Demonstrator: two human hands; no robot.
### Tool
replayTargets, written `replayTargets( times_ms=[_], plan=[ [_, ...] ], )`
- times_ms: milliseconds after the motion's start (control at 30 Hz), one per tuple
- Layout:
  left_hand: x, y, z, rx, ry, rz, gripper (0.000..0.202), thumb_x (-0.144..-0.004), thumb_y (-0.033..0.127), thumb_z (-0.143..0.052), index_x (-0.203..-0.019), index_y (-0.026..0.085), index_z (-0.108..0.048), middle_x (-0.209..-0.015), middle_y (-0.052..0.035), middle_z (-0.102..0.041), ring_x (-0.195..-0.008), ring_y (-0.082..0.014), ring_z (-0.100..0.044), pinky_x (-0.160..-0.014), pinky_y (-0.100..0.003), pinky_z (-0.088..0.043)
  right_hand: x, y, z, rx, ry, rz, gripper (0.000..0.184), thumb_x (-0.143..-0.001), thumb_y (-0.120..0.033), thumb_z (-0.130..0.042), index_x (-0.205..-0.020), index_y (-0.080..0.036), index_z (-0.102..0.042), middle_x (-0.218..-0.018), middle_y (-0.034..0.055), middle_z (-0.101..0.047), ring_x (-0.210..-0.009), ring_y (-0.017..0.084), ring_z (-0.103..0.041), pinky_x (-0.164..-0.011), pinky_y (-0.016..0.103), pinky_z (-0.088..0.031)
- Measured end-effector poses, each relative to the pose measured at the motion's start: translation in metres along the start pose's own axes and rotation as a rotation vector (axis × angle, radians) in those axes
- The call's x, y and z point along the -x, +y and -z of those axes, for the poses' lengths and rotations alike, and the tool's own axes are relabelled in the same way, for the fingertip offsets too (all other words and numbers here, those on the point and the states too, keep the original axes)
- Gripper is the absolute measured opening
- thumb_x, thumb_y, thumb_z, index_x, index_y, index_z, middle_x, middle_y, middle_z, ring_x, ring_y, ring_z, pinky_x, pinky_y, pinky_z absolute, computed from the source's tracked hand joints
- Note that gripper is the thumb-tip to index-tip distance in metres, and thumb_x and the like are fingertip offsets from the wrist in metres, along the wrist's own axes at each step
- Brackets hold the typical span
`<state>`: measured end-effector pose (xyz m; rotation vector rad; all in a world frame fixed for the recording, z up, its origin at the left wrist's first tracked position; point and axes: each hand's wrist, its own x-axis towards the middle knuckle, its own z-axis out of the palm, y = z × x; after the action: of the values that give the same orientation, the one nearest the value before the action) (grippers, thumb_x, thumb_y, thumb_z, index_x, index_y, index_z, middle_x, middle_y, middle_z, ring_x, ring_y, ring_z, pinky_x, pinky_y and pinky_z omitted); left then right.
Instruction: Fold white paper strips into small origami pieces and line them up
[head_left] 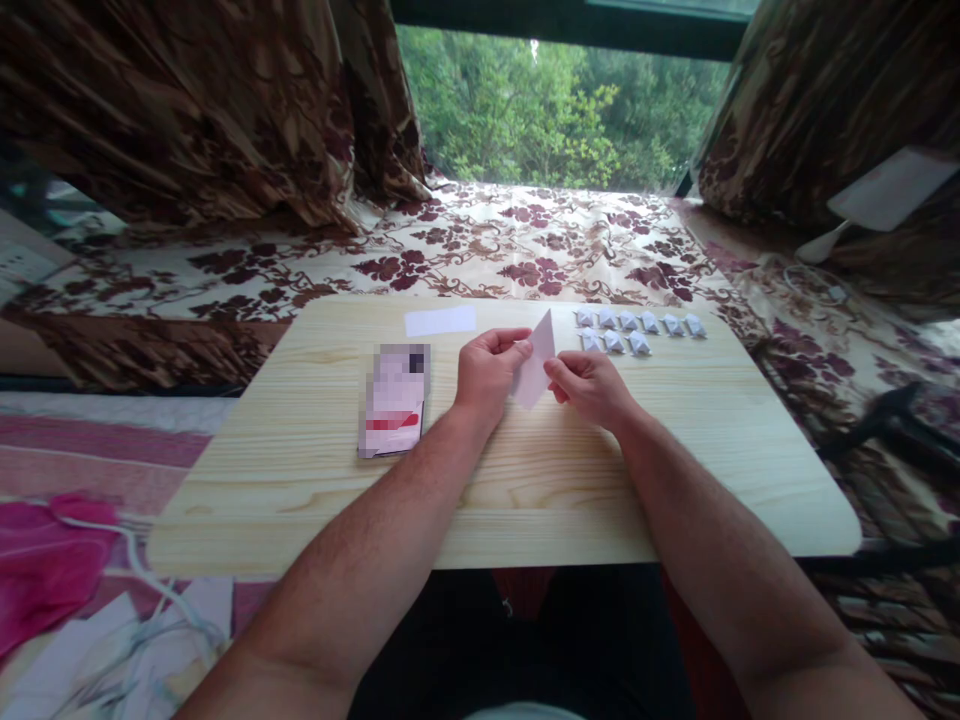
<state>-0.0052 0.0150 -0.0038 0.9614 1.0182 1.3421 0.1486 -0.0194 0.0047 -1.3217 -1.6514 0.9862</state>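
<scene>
A piece of white paper [535,372] is held up above the wooden table [315,500], its top corner pointing upward. My left hand [489,365] pinches its left side between thumb and fingers. At the right edge, my right hand [589,385] grips the same sheet, fingers curled in. Whether the sheet is folded I cannot tell. Just beyond my right hand stand several small folded paper pieces [628,321] in two rows, each with a raised, pointed top.
A flat white paper strip [440,320] lies near the table's far edge. Left of my forearm is a blurred-out flat object [394,400], perhaps a phone or box. A floral-covered ledge [540,240] adjoins the far side. A white lamp [889,190] stands at right.
</scene>
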Motion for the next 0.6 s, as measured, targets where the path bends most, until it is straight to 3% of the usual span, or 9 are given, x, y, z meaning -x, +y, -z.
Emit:
replayTargets(
  times_ms=[267, 467, 600],
  plan=[
    [0.000, 0.000, 0.001, 0.036, -0.085, 0.055, 0.032, -0.062, 0.030, -0.083, -0.090, 0.016, -0.075, -0.073, -0.0029, -0.072, -0.061, -0.0134, -0.061, -0.057, -0.025, -0.046, -0.001, 0.006, 0.002, -0.014, -0.032, -0.036, 0.056, -0.089, -0.064, -0.052, -0.063, -0.016, -0.061, -0.052, -0.0006, -0.054, -0.046, 0.009, -0.041, -0.047, 0.024, -0.027],
    [0.000, 0.007, 0.007, 0.057, -0.347, 0.259, 0.035, -0.059, 0.035, -0.086, -0.086, 0.016, -0.074, -0.068, -0.0033, -0.069, -0.055, -0.0154, -0.060, -0.053, -0.027, -0.045, 0.001, 0.005, 0.004, 0.027, -0.138, -0.024, 0.056, -0.088, -0.064, -0.052, -0.059, -0.016, -0.059, -0.050, -0.0007, -0.053, -0.046, 0.009, -0.042, -0.046, 0.023, -0.028],
    [0.000, 0.009, 0.010, 0.043, -0.378, 0.306, 0.030, -0.056, 0.029, -0.087, -0.080, 0.015, -0.074, -0.065, -0.0034, -0.068, -0.054, -0.0159, -0.060, -0.053, -0.029, -0.046, 0.002, 0.004, 0.003, 0.040, -0.217, -0.018, 0.055, -0.088, -0.063, -0.052, -0.057, -0.017, -0.052, -0.050, -0.0025, -0.049, -0.046, 0.008, -0.039, -0.046, 0.024, -0.028]
  ],
)
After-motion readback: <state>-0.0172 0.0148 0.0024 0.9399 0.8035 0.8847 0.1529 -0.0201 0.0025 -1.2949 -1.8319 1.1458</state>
